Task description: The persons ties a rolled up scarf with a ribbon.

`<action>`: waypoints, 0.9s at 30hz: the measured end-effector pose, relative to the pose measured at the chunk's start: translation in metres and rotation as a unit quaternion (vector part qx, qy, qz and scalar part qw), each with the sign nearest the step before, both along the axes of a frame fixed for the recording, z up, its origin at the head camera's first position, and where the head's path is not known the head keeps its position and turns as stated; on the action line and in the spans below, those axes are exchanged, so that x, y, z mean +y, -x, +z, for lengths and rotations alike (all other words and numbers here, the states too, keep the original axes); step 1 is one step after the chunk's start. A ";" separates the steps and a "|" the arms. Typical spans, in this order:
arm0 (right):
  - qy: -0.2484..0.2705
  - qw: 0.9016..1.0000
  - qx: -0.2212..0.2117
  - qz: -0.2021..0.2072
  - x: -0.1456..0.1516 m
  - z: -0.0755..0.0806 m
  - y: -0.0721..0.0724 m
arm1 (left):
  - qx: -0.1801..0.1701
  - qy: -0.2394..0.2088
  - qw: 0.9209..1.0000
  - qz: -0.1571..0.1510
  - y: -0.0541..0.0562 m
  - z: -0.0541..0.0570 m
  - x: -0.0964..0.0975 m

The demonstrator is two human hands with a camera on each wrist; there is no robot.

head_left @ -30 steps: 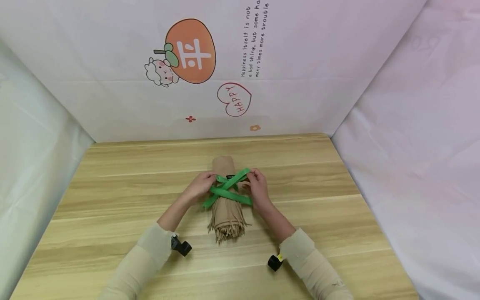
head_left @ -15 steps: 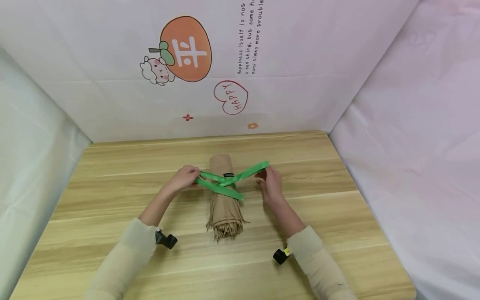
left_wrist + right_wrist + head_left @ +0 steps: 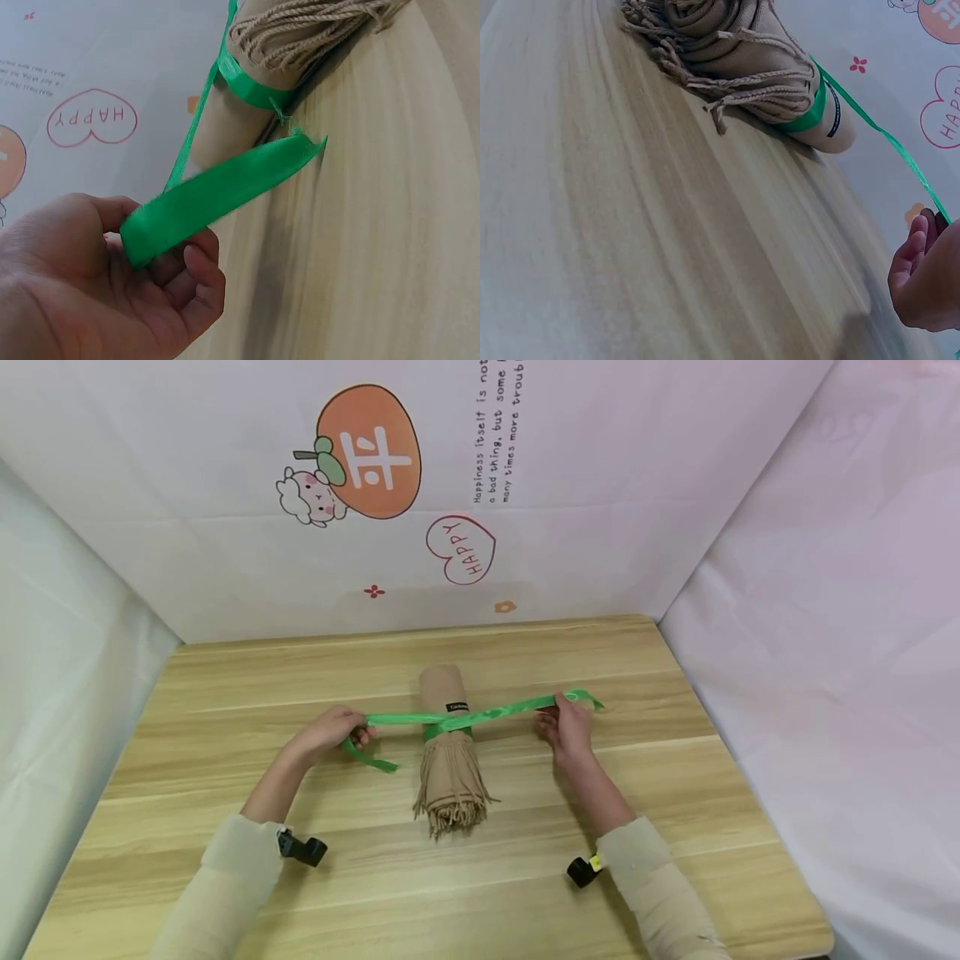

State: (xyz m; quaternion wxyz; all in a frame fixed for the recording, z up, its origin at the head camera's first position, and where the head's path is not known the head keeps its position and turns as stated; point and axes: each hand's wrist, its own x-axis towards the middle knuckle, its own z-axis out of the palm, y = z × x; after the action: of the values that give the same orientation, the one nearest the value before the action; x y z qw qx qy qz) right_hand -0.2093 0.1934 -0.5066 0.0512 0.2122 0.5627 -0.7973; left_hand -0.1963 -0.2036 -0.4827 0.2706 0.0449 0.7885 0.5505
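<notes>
A rolled tan scarf [image 3: 442,689] with a braided fringe [image 3: 453,793] lies lengthwise on the table, a small black label near its middle. Round it runs a green ribbon [image 3: 498,713], its two ends crossing on top and stretched out to either side. My left hand [image 3: 333,729] pinches one end, and the loose tail hangs below the fingers; the left wrist view shows its frayed tip. On the other side my right hand [image 3: 567,731] pinches the other end between thumb and fingers, a short tail sticking out past it. In the right wrist view the right hand [image 3: 930,274] is partly cut off.
The wood-grain table [image 3: 480,893] ends at a white printed backdrop [image 3: 585,527], with white sheets on both sides. A small black camera [image 3: 303,849] sits on the left wrist and another black camera [image 3: 583,871] on the right.
Both hands have moved apart, left hand to the left and right hand to the right. The ribbon's loose loops over the scarf have drawn into one nearly straight line.
</notes>
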 end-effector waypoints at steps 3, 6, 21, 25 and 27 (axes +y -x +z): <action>-0.013 1.000 -0.022 0.005 0.007 -0.003 -0.001 | -0.007 0.000 1.000 0.004 -0.001 -0.005 -0.003; -0.014 0.999 -0.034 0.009 0.014 -0.005 -0.002 | 0.004 0.026 1.000 0.012 -0.004 -0.007 -0.005; 0.069 0.997 -0.023 0.019 0.006 -0.006 -0.002 | 0.150 0.271 0.944 0.116 -0.022 -0.013 -0.020; 0.083 0.996 -0.020 0.020 0.005 -0.005 -0.003 | 0.195 0.339 0.910 0.136 -0.030 -0.013 -0.027; 0.085 0.996 -0.018 0.022 0.005 -0.004 -0.004 | 0.215 0.361 0.895 0.147 -0.034 -0.012 -0.029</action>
State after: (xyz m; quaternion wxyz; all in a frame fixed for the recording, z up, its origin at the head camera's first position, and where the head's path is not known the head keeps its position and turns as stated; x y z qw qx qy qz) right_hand -0.2056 0.1982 -0.5110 0.0966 0.2090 0.4967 -0.8368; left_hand -0.1620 -0.2322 -0.4947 0.0079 -0.0551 0.9696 0.2381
